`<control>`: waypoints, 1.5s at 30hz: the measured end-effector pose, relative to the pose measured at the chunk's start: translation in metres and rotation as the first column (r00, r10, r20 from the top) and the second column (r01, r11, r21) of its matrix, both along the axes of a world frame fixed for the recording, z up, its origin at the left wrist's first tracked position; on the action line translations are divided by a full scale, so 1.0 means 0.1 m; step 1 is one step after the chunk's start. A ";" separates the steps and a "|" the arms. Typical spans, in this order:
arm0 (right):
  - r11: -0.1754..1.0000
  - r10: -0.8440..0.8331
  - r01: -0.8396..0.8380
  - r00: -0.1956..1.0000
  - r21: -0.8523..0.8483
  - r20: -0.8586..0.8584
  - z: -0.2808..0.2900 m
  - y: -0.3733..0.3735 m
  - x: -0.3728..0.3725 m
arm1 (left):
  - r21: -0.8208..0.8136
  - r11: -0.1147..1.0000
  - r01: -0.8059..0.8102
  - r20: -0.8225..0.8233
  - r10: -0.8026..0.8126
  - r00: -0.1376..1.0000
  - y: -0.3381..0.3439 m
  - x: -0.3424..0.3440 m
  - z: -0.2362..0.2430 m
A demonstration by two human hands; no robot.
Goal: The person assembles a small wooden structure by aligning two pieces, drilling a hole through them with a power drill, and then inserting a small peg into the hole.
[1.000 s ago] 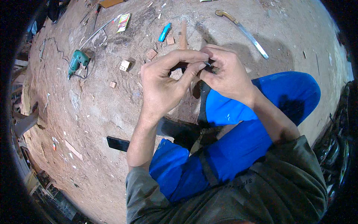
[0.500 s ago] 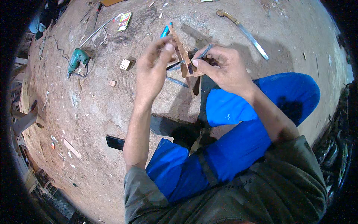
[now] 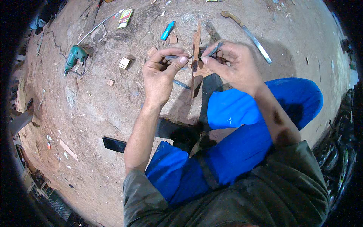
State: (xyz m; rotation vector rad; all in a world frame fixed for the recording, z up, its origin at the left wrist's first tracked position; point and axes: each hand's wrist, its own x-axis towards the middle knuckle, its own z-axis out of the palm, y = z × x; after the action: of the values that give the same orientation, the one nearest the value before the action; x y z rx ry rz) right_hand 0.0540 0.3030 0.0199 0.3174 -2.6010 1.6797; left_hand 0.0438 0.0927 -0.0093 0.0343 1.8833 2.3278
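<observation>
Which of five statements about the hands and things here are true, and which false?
1. The right hand pinches a grey strip. True.
2. The left hand touches the right hand. False: they are apart, a wooden slat showing between them.
3. The green power drill lies left of the drilled wooden cube. True.
4. The machete lies beside the drill. False: it lies well to the drill's right.
5. The black smartphone lies on the ground. True.

Wooden piece (image 3: pixel 196 41) between hands (image 3: pixel 160 77) (image 3: pixel 238 68), green drill (image 3: pixel 75 55)
</observation>
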 end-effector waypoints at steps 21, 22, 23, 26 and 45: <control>0.961 0.185 -0.121 0.950 -0.249 0.253 0.33 0.03 0.01 | -0.031 0.993 0.111 -0.206 -0.115 0.972 0.06 -0.03 0.31; 0.966 0.173 -0.110 0.947 -0.236 0.269 0.34 0.05 0.02 | -0.027 0.989 0.142 -0.190 -0.145 0.971 0.07 -0.04 0.32; 0.966 0.171 -0.108 0.948 -0.234 0.269 0.34 0.06 0.01 | -0.025 0.989 0.144 -0.192 -0.146 0.970 0.07 -0.04 0.34; 0.952 0.210 -0.150 0.955 -0.267 0.210 0.34 0.09 0.01 | -0.089 0.972 0.215 -0.124 -0.225 0.966 0.04 -0.03 0.35; 0.981 0.130 -0.118 0.989 0.154 -0.070 0.52 -0.01 0.08 | -0.145 0.910 0.390 0.017 -0.391 0.920 0.04 -0.01 0.46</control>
State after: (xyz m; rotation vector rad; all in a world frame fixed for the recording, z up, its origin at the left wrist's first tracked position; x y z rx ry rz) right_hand 0.0623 0.3016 0.0718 0.5502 -2.7047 1.4727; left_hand 0.0432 0.0971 0.0366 0.3751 1.8424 1.9243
